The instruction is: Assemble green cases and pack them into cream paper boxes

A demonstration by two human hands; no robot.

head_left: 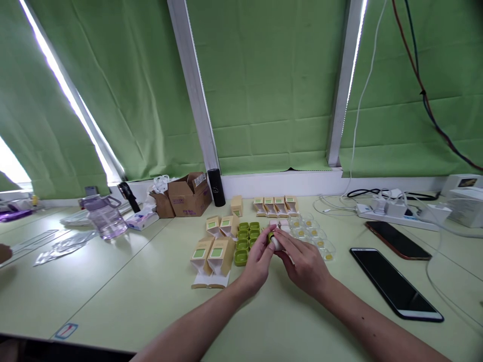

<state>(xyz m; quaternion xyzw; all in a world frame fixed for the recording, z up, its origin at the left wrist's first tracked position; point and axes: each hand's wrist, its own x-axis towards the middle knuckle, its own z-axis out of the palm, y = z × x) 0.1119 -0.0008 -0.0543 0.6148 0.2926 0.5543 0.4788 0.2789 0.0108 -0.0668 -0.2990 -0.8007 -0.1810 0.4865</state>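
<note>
Both of my hands meet above the middle of the table. My left hand (pixel 259 257) is closed round a small green cup (pixel 270 238). My right hand (pixel 306 264) pinches a small white piece (pixel 277 245) against that cup; fingers cover much of both. Just left of my hands stand rows of square green cups (pixel 241 257). Behind my hands lie a few pinkish-white blocks (pixel 284 224). Clear plastic cups (pixel 313 233) with yellow spots at the bottom sit right of them. Open cream cartons (pixel 222 251) with green labels stand at the left.
More small cartons (pixel 279 206) line the back. A cardboard box (pixel 190 195), black cylinder (pixel 216 187), purple water bottle (pixel 107 218) and tissue pack (pixel 142 220) stand to the left. Two phones (pixel 394 284) and a power strip (pixel 396 217) with cables lie right. Another person's hand (pixel 4 253) shows far left.
</note>
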